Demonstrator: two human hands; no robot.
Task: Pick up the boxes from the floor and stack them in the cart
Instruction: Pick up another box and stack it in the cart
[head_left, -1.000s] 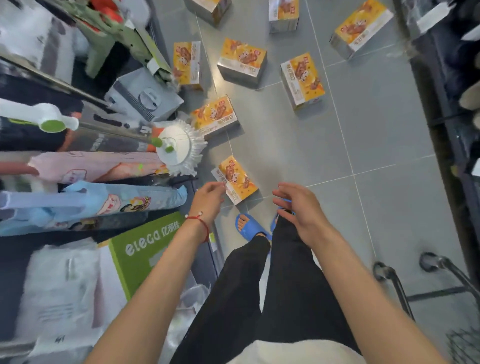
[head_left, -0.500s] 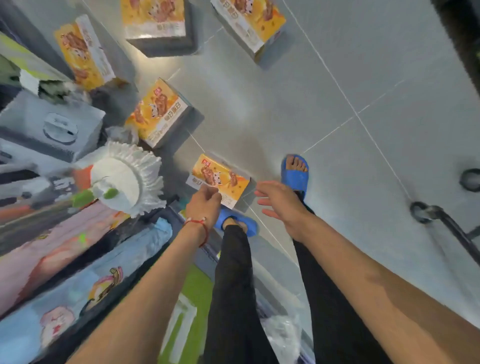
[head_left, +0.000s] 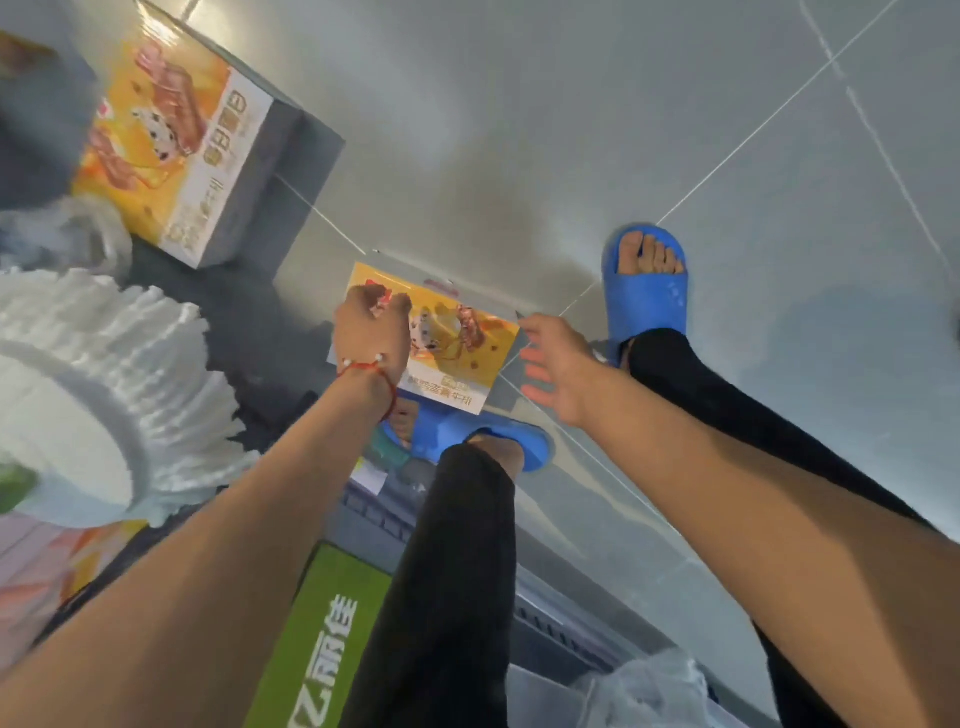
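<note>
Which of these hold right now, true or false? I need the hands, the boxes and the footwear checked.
1. The right hand is open, fingers spread, beside the near box. True.
2. The near box sits in the cart. False: it is down by the person's feet, and no cart is in view.
3. The left hand curls its fingers on the near box's left end. True.
4. The person wears red slippers. False: they are blue slippers.
5. A second box lies on the floor, up and to the left of the near one. True.
</note>
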